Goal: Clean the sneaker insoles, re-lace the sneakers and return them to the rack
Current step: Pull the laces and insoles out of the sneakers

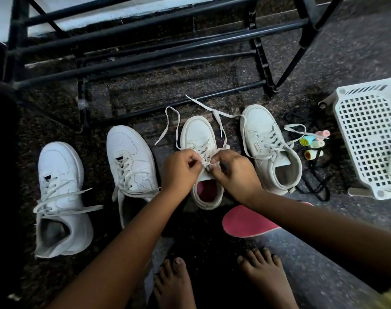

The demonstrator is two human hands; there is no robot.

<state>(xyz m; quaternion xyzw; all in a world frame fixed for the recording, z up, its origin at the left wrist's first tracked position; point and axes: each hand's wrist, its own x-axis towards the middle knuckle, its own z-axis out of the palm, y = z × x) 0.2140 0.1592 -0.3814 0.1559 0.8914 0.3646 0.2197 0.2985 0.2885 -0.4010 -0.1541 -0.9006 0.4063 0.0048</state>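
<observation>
Several white sneakers stand in a row on the dark floor, toes toward the rack. At the middle sneaker (199,134), which has a pink insole inside, my left hand (181,168) and my right hand (232,172) both pinch its grey lace (171,128) over the upper eyelets. The lace's loose ends trail out past the toe. To the right stands its laced partner sneaker (268,148). Two larger white sneakers are on the left, one (132,161) near and one (60,197) further out. A loose pink insole (246,221) lies under my right forearm.
The black metal shoe rack (145,52) stands just beyond the sneakers. A white plastic basket (368,139) lies at the right, with small coloured bottles (313,143) and black laces (317,186) beside it. My bare feet (212,284) are at the bottom edge.
</observation>
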